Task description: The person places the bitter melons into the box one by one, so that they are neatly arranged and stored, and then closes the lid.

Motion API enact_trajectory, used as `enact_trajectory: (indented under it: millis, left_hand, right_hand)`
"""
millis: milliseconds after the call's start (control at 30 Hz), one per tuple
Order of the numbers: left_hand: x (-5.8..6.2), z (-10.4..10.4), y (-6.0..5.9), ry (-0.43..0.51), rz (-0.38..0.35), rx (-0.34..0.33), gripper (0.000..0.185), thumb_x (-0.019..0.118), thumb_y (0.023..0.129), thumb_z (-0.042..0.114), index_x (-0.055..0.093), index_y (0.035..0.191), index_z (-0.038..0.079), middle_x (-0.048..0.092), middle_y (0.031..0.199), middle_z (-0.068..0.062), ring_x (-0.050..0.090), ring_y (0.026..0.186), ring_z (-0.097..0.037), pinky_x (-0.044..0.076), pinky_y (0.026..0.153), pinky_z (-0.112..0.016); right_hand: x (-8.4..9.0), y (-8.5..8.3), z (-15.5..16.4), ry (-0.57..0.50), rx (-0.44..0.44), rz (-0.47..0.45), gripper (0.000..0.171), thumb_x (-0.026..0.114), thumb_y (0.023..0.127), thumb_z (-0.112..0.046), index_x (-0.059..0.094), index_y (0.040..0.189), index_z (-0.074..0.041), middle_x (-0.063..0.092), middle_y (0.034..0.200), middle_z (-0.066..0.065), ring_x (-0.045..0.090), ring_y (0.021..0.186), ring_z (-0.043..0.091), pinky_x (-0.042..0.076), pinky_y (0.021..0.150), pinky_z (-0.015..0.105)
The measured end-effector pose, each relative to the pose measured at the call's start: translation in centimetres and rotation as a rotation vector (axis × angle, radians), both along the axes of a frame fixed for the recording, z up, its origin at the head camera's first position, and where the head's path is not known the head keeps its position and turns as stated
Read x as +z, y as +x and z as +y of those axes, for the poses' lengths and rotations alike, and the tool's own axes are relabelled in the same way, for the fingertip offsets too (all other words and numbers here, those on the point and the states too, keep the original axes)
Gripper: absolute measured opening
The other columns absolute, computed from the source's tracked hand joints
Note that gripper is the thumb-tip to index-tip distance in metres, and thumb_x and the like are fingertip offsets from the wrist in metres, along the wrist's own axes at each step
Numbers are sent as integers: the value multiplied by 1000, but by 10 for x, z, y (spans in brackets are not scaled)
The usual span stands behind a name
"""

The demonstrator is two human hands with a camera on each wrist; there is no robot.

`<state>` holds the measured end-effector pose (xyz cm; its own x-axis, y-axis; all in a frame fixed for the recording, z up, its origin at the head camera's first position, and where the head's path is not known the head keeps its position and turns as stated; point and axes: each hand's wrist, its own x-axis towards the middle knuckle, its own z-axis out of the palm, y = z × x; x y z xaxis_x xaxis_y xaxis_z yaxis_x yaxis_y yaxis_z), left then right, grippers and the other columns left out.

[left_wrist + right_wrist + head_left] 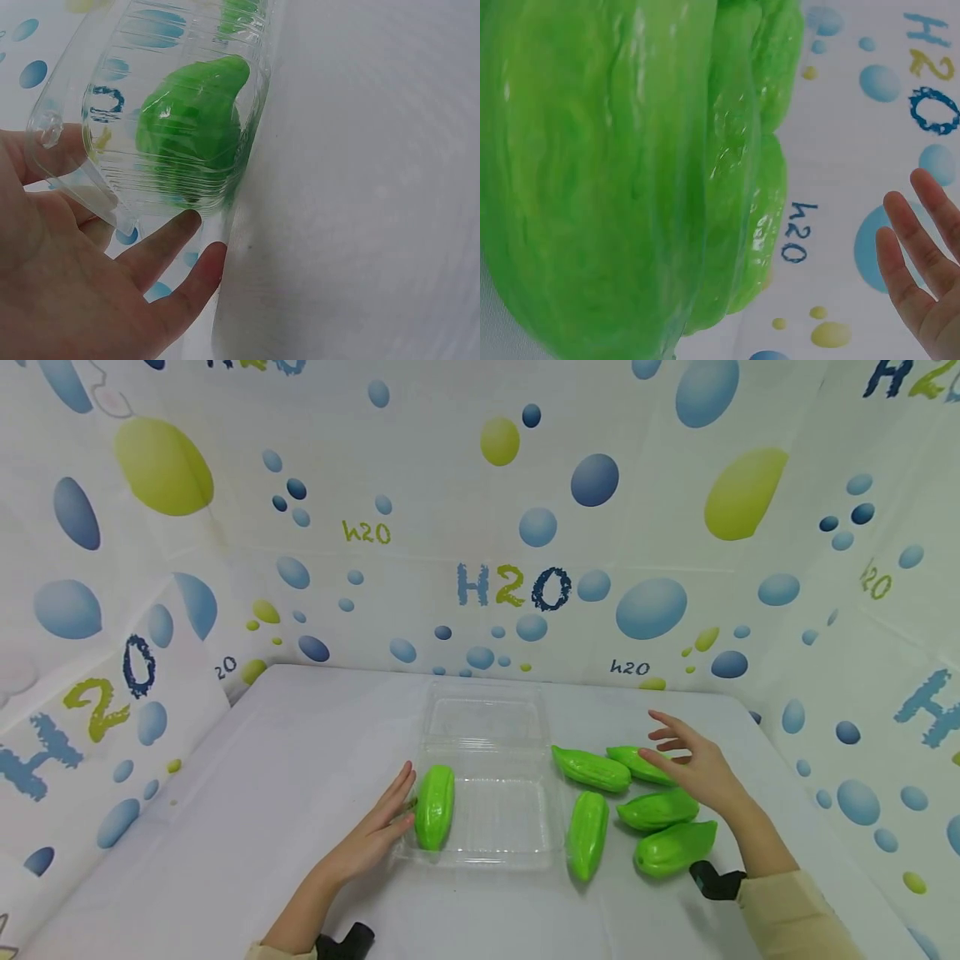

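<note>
From the head view I see my left hand flat against the clear tray, fingers straight, one gourd inside. My right hand hovers open over five gourds; the left wrist view shows fingertips touching the tray wall

A white table is seen, backed by walls printed with bubbles. A clear plastic box lies open near the middle, its lid toward the far edge. One green gourd lies in the box at its left side. Five more green gourds are scattered on the table toward the right edge, one just beside the box.
</note>
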<state>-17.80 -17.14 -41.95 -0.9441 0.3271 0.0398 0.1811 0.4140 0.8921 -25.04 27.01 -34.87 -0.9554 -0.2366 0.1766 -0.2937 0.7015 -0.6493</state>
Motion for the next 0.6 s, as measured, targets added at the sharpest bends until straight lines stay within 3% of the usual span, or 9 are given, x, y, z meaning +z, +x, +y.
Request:
enact_trajectory:
  millis: [300, 600]
  left_hand:
    - [-1, 0, 0, 9, -13, -3, 59, 42, 97, 20, 12, 147, 6, -1, 153, -5, 14, 136, -34, 8, 105, -58]
    - [-1, -1, 0, 24, -4, -5, 59, 43, 97, 19, 13, 147, 7, -1, 153, -5, 23, 132, -38, 11, 105, -59]
  right_hand:
    - [-6, -10, 15, 68, 2, -23, 63, 59, 89, -37, 35, 141, -10, 55, 117, 21, 54, 103, 38, 46, 82, 53]
    - [-18, -21, 34, 156, -22, -49, 64, 58, 88, -40, 38, 137, -5, 55, 116, 25, 53, 102, 40, 46, 80, 53]
